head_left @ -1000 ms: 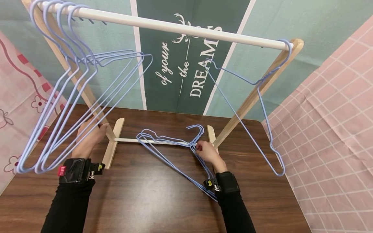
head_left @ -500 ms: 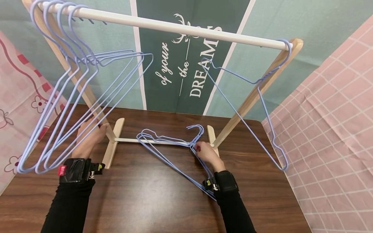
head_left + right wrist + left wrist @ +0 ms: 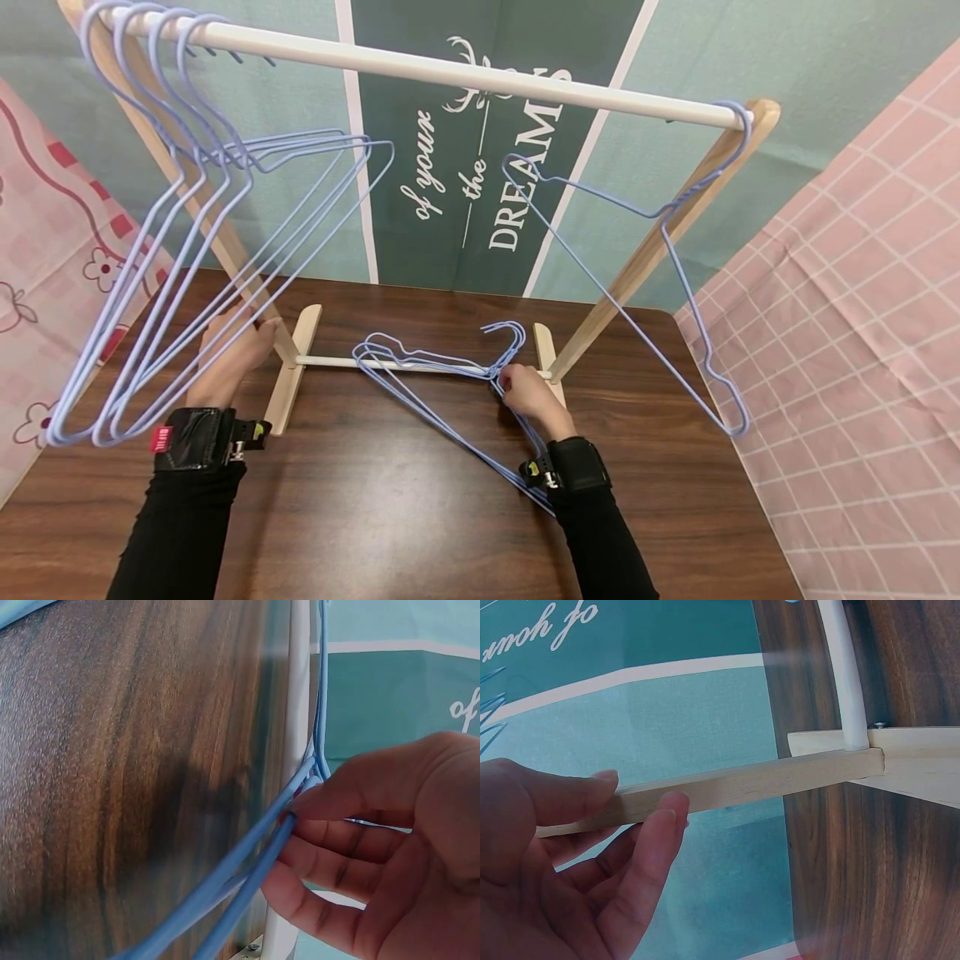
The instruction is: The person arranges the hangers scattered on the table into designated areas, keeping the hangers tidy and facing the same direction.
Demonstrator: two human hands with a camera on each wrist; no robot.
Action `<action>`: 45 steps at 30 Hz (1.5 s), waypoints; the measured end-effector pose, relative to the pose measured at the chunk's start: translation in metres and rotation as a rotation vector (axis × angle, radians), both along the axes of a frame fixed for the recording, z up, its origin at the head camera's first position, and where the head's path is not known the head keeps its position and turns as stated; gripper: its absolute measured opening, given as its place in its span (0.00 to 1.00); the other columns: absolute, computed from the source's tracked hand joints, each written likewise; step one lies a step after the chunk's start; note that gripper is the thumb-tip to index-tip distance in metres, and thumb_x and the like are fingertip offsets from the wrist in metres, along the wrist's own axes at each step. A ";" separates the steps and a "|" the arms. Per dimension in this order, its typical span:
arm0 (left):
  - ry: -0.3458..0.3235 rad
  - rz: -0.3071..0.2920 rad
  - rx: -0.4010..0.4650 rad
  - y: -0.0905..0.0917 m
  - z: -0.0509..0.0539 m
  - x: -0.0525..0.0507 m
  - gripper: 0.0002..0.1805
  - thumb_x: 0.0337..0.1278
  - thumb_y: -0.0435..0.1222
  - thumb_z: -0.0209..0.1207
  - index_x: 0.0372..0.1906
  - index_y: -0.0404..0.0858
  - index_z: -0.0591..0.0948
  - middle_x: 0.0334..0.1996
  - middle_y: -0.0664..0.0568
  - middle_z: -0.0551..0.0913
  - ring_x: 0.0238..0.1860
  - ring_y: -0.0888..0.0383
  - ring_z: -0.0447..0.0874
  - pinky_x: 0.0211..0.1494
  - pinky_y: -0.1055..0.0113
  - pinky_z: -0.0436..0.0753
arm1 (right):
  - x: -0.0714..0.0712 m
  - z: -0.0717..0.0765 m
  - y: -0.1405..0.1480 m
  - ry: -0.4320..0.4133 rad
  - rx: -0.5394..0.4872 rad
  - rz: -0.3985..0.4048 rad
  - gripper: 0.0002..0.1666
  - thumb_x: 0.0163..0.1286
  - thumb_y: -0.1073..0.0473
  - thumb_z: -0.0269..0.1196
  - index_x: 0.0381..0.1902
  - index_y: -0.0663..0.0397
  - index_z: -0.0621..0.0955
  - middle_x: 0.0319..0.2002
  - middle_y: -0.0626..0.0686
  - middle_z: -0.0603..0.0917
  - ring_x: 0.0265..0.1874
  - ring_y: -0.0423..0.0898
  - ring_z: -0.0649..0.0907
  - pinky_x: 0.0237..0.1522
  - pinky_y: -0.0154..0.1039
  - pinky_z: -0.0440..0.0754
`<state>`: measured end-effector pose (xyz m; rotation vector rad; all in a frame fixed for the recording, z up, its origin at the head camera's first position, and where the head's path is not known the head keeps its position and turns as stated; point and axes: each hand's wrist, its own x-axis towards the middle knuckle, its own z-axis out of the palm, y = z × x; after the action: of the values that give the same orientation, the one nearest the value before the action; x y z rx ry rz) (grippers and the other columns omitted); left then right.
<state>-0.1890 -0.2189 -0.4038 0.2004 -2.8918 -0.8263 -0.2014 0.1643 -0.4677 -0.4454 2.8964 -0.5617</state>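
Note:
My left hand (image 3: 232, 350) grips the wooden left post (image 3: 705, 791) of a garment rack, thumb on one side and fingers on the other. On the table, a small pile of blue wire hangers (image 3: 442, 421) lies across the rack's lower white bar (image 3: 322, 361). My right hand (image 3: 531, 393) pinches a blue hanger (image 3: 259, 866) of that pile just below its hook, seen close in the right wrist view. Several blue hangers (image 3: 180, 275) hang at the left end of the white top rail (image 3: 420, 67). One blue hanger (image 3: 675, 242) hangs at the right end.
The rack's right post (image 3: 637, 258) leans beside the single hanging hanger. Behind the rack hangs a green cloth (image 3: 450, 208) with white lettering. Pink cloths, one checked (image 3: 847, 333) and one flowered (image 3: 60, 250), stand at the sides. Dark wooden table (image 3: 360, 517) lies below.
The single hanger at the right end has turned, its far end swinging left and its near end slightly right. My right hand has shifted very slightly left; my left hand keeps its place.

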 end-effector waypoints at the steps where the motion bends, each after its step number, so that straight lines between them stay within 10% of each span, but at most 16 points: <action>1: 0.002 0.001 0.000 0.000 0.000 0.000 0.20 0.65 0.43 0.46 0.36 0.26 0.71 0.35 0.25 0.72 0.38 0.27 0.70 0.39 0.42 0.69 | 0.000 0.000 0.000 0.000 0.005 -0.002 0.08 0.43 0.74 0.57 0.21 0.58 0.76 0.16 0.46 0.70 0.18 0.44 0.71 0.21 0.35 0.68; 14: -0.010 0.014 0.018 0.000 -0.001 0.000 0.20 0.64 0.44 0.47 0.33 0.28 0.70 0.32 0.26 0.72 0.35 0.30 0.72 0.35 0.45 0.70 | 0.007 0.006 -0.001 -0.002 0.045 -0.055 0.08 0.41 0.71 0.62 0.21 0.55 0.76 0.16 0.46 0.70 0.18 0.44 0.71 0.20 0.37 0.67; 22: -0.058 0.022 0.016 0.000 -0.001 -0.002 0.25 0.66 0.46 0.44 0.48 0.24 0.69 0.40 0.21 0.70 0.41 0.27 0.69 0.40 0.43 0.69 | 0.011 0.015 0.000 -0.003 -0.005 -0.052 0.09 0.38 0.72 0.61 0.18 0.55 0.74 0.15 0.45 0.69 0.17 0.43 0.70 0.20 0.35 0.66; 45: 0.012 0.049 0.011 0.001 -0.001 -0.004 0.18 0.62 0.44 0.49 0.28 0.31 0.70 0.25 0.34 0.75 0.28 0.37 0.75 0.27 0.52 0.71 | 0.023 0.035 -0.006 0.003 -0.009 0.021 0.09 0.41 0.73 0.62 0.22 0.57 0.77 0.17 0.45 0.69 0.20 0.42 0.70 0.24 0.34 0.67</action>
<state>-0.1927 -0.2183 -0.4049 0.2659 -2.8593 -0.8325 -0.1780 0.1585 -0.4324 -0.4771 2.8900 -0.5713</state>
